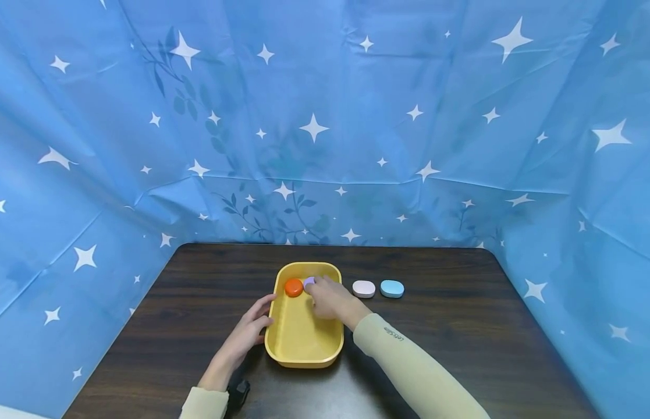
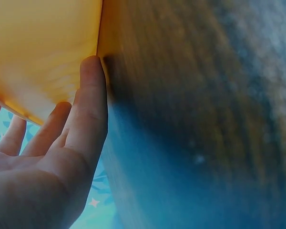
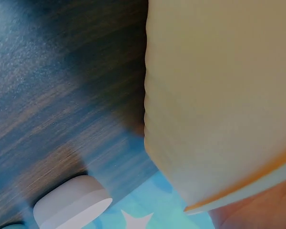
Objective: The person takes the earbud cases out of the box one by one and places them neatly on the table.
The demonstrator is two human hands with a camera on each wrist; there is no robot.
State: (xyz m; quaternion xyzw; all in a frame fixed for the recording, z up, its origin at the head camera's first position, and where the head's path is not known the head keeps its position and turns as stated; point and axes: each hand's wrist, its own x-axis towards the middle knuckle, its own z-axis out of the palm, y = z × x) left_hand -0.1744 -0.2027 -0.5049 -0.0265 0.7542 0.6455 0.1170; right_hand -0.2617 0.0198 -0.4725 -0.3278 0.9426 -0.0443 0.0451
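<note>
A yellow plastic bin (image 1: 304,343) stands on the dark table. My left hand (image 1: 249,329) rests at its left side, with fingers extended along the outer wall; the left wrist view shows these fingers (image 2: 91,90) against the yellow side. My right hand (image 1: 330,298) reaches over the right rim into the bin's far half and pinches a small purple case (image 1: 309,281), partly hidden by the fingers. Just left of that, a red-orange rounded case (image 1: 294,287) lies inside. In the right wrist view the bin wall (image 3: 214,95) hides most of this hand.
Right of the bin, a pale pink oval case (image 1: 363,289) and a light blue one (image 1: 392,288) lie side by side on the wood-grain table (image 1: 450,326). A blue star-patterned cloth (image 1: 325,151) hangs behind the table and along its sides.
</note>
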